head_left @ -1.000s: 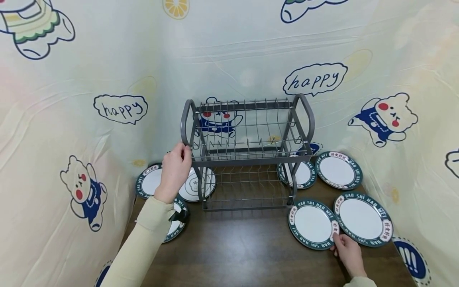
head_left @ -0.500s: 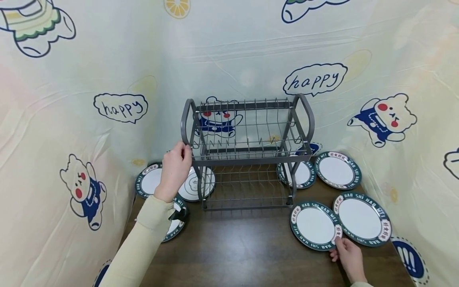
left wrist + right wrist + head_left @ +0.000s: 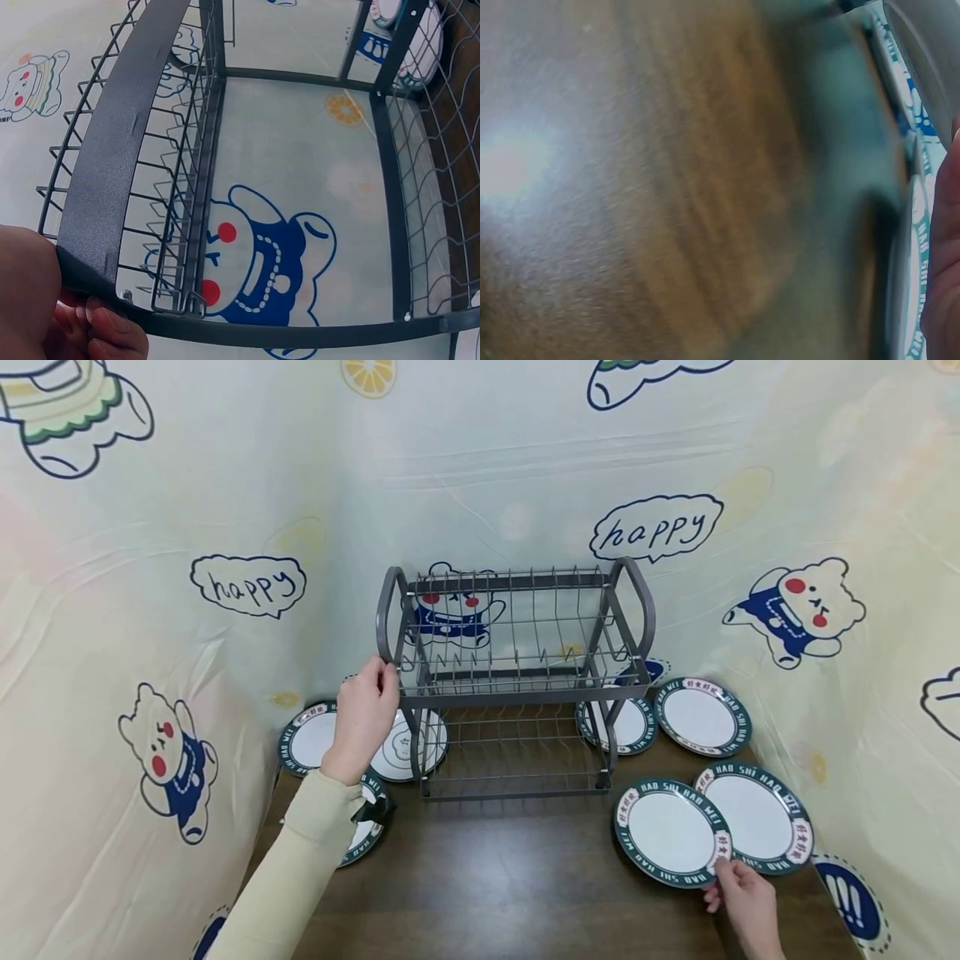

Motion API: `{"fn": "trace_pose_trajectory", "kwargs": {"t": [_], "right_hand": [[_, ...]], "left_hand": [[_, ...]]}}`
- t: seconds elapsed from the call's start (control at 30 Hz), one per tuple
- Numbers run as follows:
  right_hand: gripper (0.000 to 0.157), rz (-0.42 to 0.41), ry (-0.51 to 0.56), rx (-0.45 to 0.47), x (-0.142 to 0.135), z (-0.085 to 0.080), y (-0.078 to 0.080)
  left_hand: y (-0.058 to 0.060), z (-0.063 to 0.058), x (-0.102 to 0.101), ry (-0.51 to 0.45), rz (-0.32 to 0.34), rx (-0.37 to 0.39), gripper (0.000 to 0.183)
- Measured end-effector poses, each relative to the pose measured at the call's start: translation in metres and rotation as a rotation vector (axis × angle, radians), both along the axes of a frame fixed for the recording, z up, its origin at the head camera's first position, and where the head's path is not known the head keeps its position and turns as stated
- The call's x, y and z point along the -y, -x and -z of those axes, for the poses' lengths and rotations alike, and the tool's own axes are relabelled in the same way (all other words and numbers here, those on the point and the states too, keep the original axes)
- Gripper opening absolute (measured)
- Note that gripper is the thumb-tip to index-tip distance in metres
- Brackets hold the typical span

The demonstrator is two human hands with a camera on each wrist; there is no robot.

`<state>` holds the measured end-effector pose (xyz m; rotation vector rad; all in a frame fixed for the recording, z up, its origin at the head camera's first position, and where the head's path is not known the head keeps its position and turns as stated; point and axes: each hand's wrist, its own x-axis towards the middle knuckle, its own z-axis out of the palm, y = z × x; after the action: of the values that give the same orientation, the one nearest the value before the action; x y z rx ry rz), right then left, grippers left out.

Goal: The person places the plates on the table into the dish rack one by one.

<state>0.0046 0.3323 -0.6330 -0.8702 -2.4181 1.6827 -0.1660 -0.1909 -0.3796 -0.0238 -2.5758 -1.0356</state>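
A: Surroundings?

B: Cloth [image 3: 495, 485], pale, printed with bears [image 3: 167, 760] and "happy" bubbles [image 3: 249, 587]; then the desk [image 3: 495, 868], dark wood; on it the rack [image 3: 525, 697], grey, two tiers, a curved handle at each end.

A: Plates?

B: Right of the rack, near side, the right plate [image 3: 772, 814], green-rimmed; the held plate [image 3: 670, 835], same pattern, overlaps it in the head view; whether they touch, cannot tell; beyond them the back plate [image 3: 702, 717]; beside that the corner plate [image 3: 633, 727], partly screened by the rack; leftward, the far plate [image 3: 311, 743], the white plate [image 3: 396, 750], and the near plate [image 3: 365, 835], half hidden by a sleeve [image 3: 296, 860].

A: Hands?

B: Left hand [image 3: 363, 718] on the rack's upper left corner, its grip curled round the bar at the handle's foot; right hand [image 3: 748, 902] at the held plate's near right edge, its grip pinching the rim; right wrist view mostly blurred.
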Motion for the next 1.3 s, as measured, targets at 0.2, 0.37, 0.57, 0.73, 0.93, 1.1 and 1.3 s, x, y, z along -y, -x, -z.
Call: {"fn": "trace_pose_trajectory", "kwargs": {"t": [0.2,0.37,0.57,0.73,0.93,1.1,1.3], "right_hand": [[0.043,0.033,0.009,-0.033,0.001,-0.02,-0.003],[0.043,0.093,0.051,-0.02,0.004,-0.043,-0.003],[0.042,0.134,0.106,-0.052,0.008,-0.065,0.0],[0.041,0.157,0.161,-0.108,0.012,-0.082,-0.002],[0.04,0.161,0.198,-0.167,0.017,-0.106,-0.004],[0.036,0.16,0.264,-0.177,0.017,-0.124,-0.005],[0.036,0.171,0.274,-0.187,0.017,-0.142,-0.003]], "left_hand": [[0.0,0.001,0.0,-0.002,0.006,-0.014,0.028],[0.0,0.002,0.001,-0.009,0.002,-0.028,0.029],[0.0,0.002,0.002,-0.01,-0.003,-0.028,0.029],[0.0,0.002,0.001,-0.011,0.0,-0.029,0.029],[0.0,0.003,0.001,-0.013,0.001,-0.031,0.029],[0.001,0.003,0.001,-0.022,0.003,-0.026,0.029],[0.001,0.004,0.001,-0.023,0.003,-0.032,0.029]]}}
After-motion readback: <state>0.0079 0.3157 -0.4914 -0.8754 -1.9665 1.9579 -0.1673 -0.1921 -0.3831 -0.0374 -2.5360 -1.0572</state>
